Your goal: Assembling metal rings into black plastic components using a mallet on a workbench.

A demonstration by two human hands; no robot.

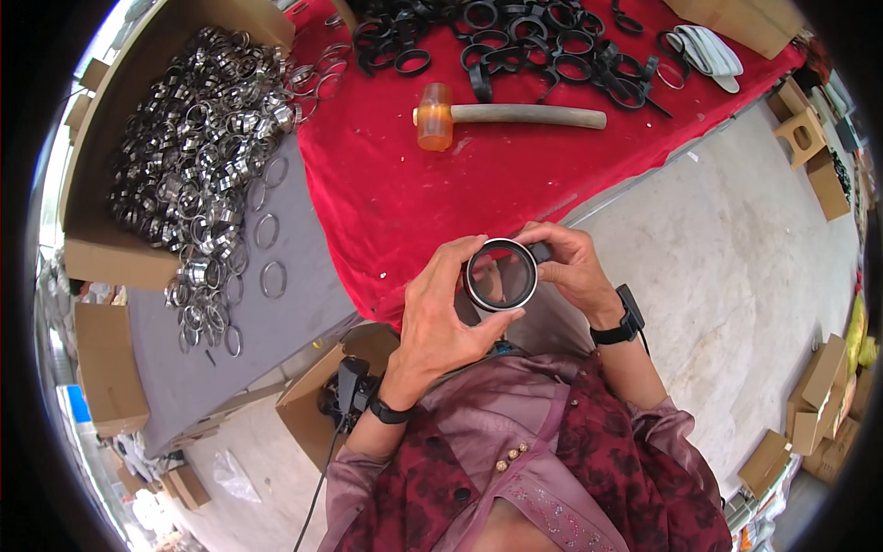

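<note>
Beyond the red tablecloth [478, 175], pale concrete floor [736, 239] spreads.

Bright even daylight, soft shadows, sharp centre; fisheye bending, black vignette at rim

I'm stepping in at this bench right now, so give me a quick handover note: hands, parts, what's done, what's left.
Left hand: grips the ring assembly from its left side, thumb under it.
Right hand: holds the same ring's right edge by its black tab.
The piece looks like a black ring with a metal band seated in it, held above the edge of the red cloth.
Parts: metal bands heaped in the cardboard tray to the left; black rings piled at the far side; rubber mallet lying untouched on the cloth.
Left: both piles are large.
</note>
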